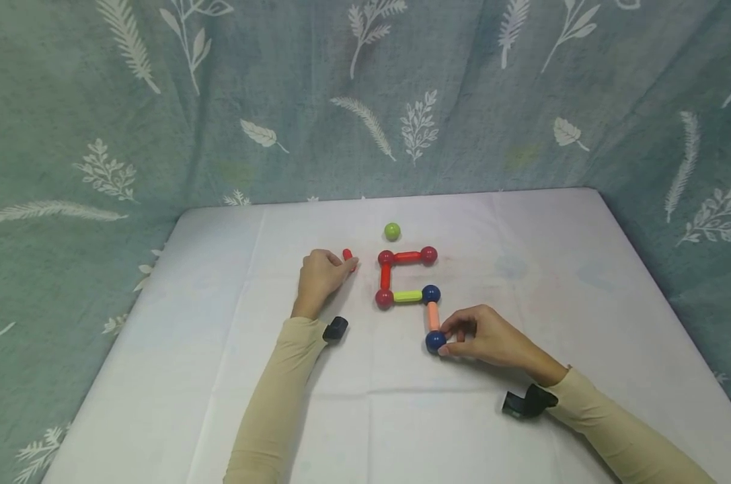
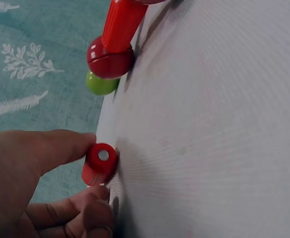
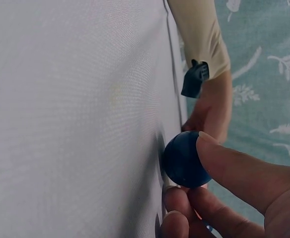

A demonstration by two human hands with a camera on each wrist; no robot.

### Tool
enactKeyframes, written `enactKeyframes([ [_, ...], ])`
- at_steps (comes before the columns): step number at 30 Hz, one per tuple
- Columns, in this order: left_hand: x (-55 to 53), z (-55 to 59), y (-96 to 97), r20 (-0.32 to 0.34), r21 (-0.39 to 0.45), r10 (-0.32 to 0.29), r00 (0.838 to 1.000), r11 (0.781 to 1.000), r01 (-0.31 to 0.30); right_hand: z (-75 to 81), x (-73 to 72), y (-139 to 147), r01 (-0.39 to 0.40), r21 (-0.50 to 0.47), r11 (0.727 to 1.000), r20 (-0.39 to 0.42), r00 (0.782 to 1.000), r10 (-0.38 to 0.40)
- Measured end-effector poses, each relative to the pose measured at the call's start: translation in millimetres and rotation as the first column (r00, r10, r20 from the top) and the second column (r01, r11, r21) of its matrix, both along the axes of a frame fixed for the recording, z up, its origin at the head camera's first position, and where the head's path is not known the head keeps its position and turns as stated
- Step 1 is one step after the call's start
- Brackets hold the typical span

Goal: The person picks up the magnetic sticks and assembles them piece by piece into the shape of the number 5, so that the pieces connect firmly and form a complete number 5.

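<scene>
My left hand (image 1: 322, 277) pinches a red magnetic rod (image 2: 100, 164) between thumb and fingers, close over the white cloth. The rod's round end, with a silvery centre, faces the left wrist view. With thumb and fingertips, my right hand (image 1: 485, 337) holds a blue ball (image 3: 184, 159) at the near end of a chain of rods and balls. An orange-pink rod (image 1: 433, 316) links it to another blue ball (image 1: 430, 294). From there a yellow-green rod (image 1: 407, 296) leads to a red ball (image 1: 384, 298), then a red rod (image 1: 386, 277) runs up to a second red ball (image 1: 386, 258).
Another red rod (image 1: 407, 257) joins that corner to a red ball (image 1: 428, 255) on the right. Behind the chain lies a loose green ball (image 1: 392, 232). The white-covered table (image 1: 159, 376) meets a leaf-patterned curtain (image 1: 304, 134) at its back edge.
</scene>
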State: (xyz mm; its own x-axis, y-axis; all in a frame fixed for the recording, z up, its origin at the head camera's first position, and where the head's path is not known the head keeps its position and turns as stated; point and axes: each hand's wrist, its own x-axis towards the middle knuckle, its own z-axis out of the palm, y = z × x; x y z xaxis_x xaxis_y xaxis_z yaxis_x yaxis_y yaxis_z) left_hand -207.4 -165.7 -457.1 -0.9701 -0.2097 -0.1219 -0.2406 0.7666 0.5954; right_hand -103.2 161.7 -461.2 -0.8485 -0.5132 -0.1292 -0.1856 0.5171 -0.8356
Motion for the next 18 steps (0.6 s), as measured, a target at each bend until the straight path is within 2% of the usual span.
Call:
enactKeyframes([
  [5,2.4,6.0,2.7,0.027,-0.013,-0.007,1.0,1.0,0.007,-1.6,-0.1,0.7,0.003,0.002,1.0,0.003,1.0,-0.003],
  [13,6.9,14.6,5.1,0.047,-0.12,-0.072,0.996,0.99,0.077,0.1,0.1,1.2,0.013,0.019,1.0,-0.011,1.0,-0.013],
  [18,11.0,20.7,3.3,0.083,-0.134,-0.1,0.992,0.985,0.11,0.3,0.1,1.0,0.008,0.012,1.0,-0.013,1.0,-0.008],
])
